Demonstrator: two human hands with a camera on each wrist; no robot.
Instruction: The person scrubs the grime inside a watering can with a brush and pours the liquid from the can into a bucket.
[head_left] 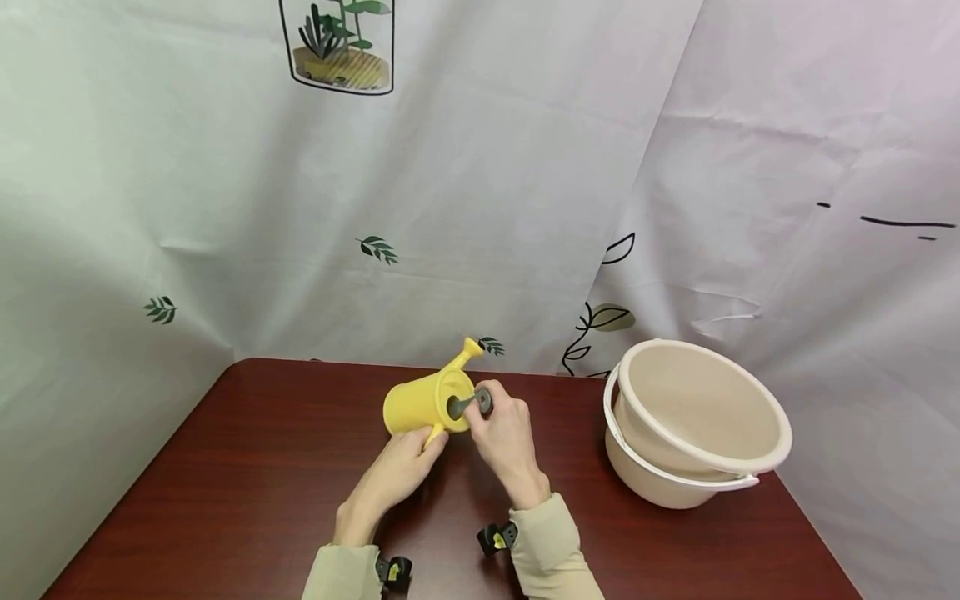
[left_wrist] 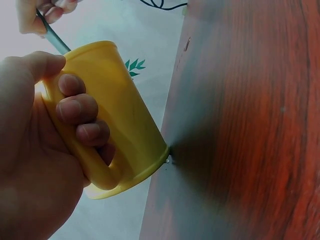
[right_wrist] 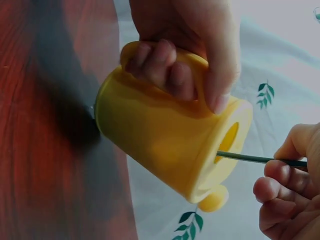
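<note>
A yellow watering can (head_left: 411,406) is tilted on its side above the table, its spout (head_left: 463,354) pointing to the back right. Its handle is gripped by my left hand (head_left: 397,468), fingers curled through the loop and thumb near the top rim. My right hand (head_left: 504,429) pinches a thin dark grey-green tool (right_wrist: 245,157) between thumb and fingers. One end of that tool reaches into the can's top opening and is hidden inside; a rounded end with a hole shows at the fingers. In the left wrist view, the can's base is close over the table.
Two cream basins, a tilted upper one (head_left: 708,408) set in a lower one with a handle (head_left: 660,483), stand at the right of the dark red-brown table (head_left: 247,483). White printed cloth (head_left: 480,208) hangs behind and at both sides.
</note>
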